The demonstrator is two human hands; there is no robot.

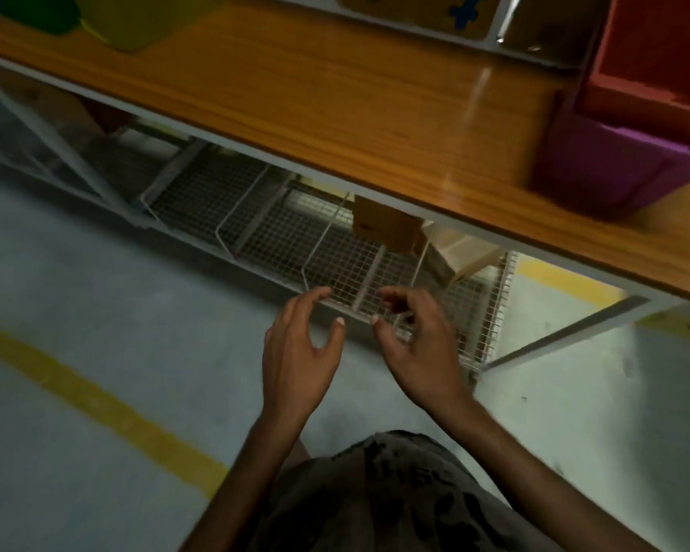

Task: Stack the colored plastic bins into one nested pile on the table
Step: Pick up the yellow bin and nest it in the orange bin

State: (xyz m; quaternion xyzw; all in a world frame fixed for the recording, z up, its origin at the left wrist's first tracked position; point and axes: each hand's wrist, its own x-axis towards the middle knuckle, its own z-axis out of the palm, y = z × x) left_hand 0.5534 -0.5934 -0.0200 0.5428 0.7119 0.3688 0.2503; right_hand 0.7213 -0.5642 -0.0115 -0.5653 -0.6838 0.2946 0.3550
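Both hands are empty and away from the bins. The left hand (301,352) hangs released with its fingers spread, and the right hand (415,344) is relaxed with its fingers loosely curled round nothing. They hover close together, in front of and below the near edge of the wooden-topped bench (295,93), over the front of the white wire-mesh shelf (287,229) beneath it.

The bins are split between the two ends of the bench. A red plastic bin (654,53) sits at the far right with a purple plastic bin (614,165) directly under or in front of it. The blur hides whether the red one is nested in the purple. A yellow plastic bin (136,17) and a green plastic bin (36,10) stand well apart from these at the far left, cut off by the frame edge.

The pile seems unfinished, with at least the left-hand bins yet to join.

The main risks:
- The purple bin stands close to the bench's near edge, so dropping another bin into it off-centre could push it over.
- A bin lowered at a tilt may wedge on the rim instead of seating.
- A long carry across the bench with a one-handed grip could let a bin swing and clip the others.
- The view is dim and smeared, so misjudging a reach is plausible.
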